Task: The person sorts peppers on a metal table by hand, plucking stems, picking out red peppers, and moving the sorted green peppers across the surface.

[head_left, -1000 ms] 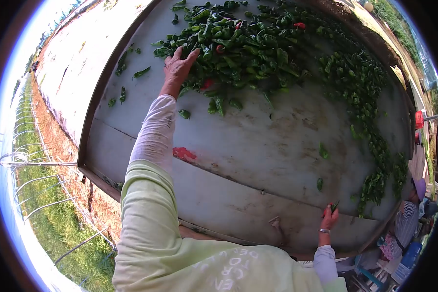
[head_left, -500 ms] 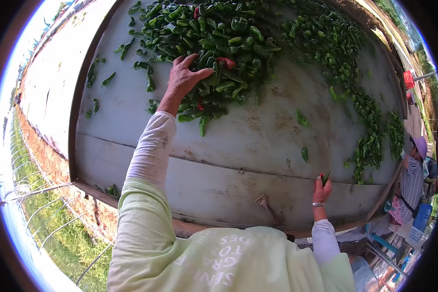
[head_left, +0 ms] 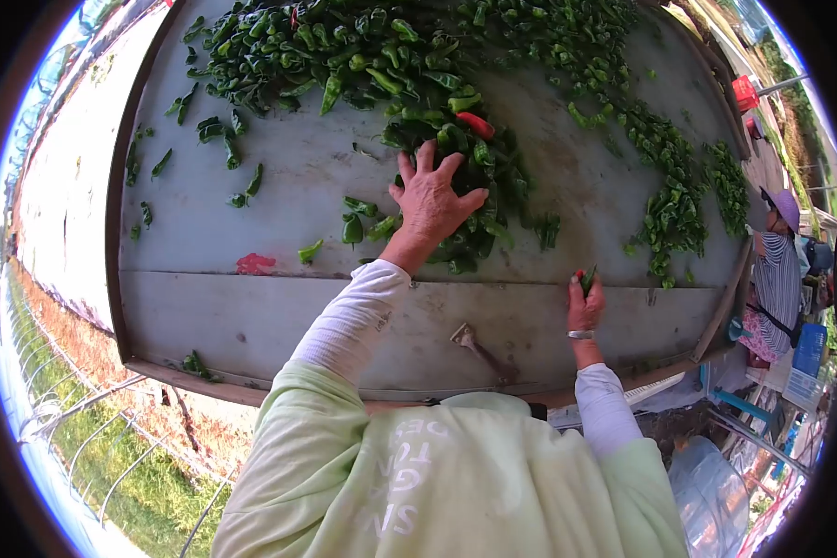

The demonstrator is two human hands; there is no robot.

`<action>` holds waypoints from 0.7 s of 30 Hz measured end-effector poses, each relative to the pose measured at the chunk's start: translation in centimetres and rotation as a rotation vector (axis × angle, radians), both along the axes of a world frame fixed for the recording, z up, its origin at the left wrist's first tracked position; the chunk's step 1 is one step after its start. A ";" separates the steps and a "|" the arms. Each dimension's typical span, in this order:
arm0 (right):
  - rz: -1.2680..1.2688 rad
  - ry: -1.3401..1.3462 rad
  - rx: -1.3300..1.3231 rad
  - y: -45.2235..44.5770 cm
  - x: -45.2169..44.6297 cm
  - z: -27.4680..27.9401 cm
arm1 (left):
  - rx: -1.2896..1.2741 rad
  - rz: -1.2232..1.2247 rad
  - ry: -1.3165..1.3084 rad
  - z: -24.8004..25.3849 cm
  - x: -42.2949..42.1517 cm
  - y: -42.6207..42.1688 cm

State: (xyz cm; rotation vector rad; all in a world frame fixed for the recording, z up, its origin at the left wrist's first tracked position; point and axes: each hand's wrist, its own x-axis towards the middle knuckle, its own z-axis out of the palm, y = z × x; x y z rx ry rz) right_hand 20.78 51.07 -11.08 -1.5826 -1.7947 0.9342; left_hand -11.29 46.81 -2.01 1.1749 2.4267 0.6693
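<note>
My left hand [head_left: 430, 200] lies with fingers spread on a clump of green peppers [head_left: 507, 186], palm down. A red pepper [head_left: 476, 125] sits at the far side of that clump, just beyond the fingertips. Farther back spreads the larger heap of green peppers [head_left: 344, 56]. Near the front of the table, my right hand [head_left: 585, 307] is closed on a small green pepper [head_left: 589, 277]; a spot of red shows beside it. A few single peppers [head_left: 353, 228] lie left of my left hand.
The grey table [head_left: 363, 325] has a raised wooden edge [head_left: 191, 379]. A brush-like tool [head_left: 479, 349] lies near its front. More peppers [head_left: 670, 205] trail along the right. Beyond the right edge is another person [head_left: 779, 279] in a purple hat, near a blue crate [head_left: 809, 349].
My left hand has drawn toward me and to the right, pulling a clump with the red pepper away from the heap. My right hand still holds its pepper. The view has shifted somewhat.
</note>
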 end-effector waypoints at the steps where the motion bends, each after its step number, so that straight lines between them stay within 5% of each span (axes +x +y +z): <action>1: 0.005 0.018 0.031 0.1 0.0 -0.1 | 0.029 -0.013 -0.008 -0.1 0.8 0.1; 5: 0.015 -0.029 0.100 0.4 0.3 -0.4 | 0.089 -0.068 -0.068 -0.5 3.1 -0.3; 8: 0.005 0.028 0.059 0.9 1.0 -0.9 | 0.374 -0.219 -0.241 -1.6 3.1 -1.8; 10: -0.089 0.332 -0.257 1.0 0.3 1.4 | 0.535 -0.249 -0.197 -0.7 2.1 -4.4; 16: -0.254 0.839 -0.666 1.9 -0.7 5.9 | 0.266 0.352 0.446 -3.3 -6.1 -13.3; 20: -0.040 0.894 -0.736 3.9 -2.0 5.4 | 0.282 0.167 0.271 -4.0 -4.3 -13.5; 21: 0.008 0.876 -0.721 4.5 -2.5 5.2 | 0.404 0.114 -0.041 -2.5 -2.2 -12.5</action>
